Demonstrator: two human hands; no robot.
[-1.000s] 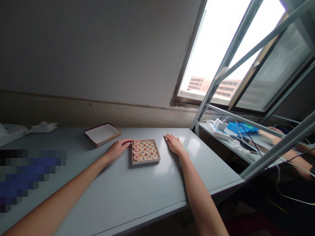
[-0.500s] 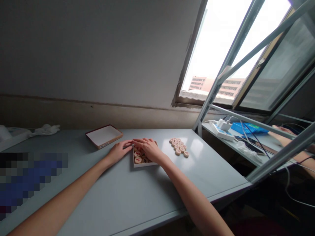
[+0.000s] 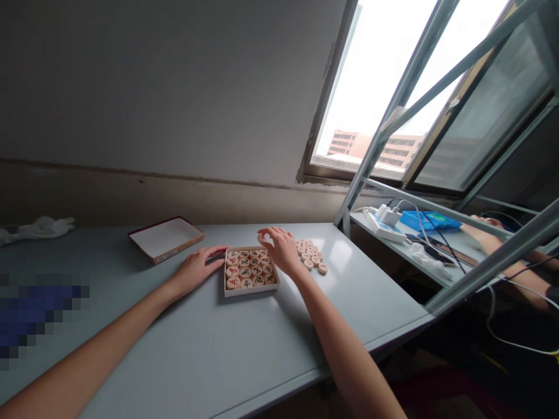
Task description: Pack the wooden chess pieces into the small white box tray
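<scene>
A shallow wooden box (image 3: 249, 289) filled with round wooden chess pieces (image 3: 247, 269) sits on the grey table (image 3: 209, 343). My left hand (image 3: 194, 269) lies flat on the table, fingers spread, touching the box's left edge. My right hand (image 3: 282, 250) hovers over the box's far right corner with fingers curled; a pale piece (image 3: 261, 237) shows at its fingertips. Several more pieces (image 3: 311, 255) lie in a loose cluster on the table just right of that hand.
The box's lid (image 3: 166, 238) lies upside down at the back left. White gloves (image 3: 35, 228) rest at the far left. To the right stands a metal frame (image 3: 480, 267) and a lower shelf (image 3: 393, 233) with a power strip, cables and another person's arm (image 3: 502, 233).
My right hand left the table right of the box, reached across the box, then pulled back toward its far right corner. A cluster of pieces now lies where the hand had rested. The camera shifted slightly.
</scene>
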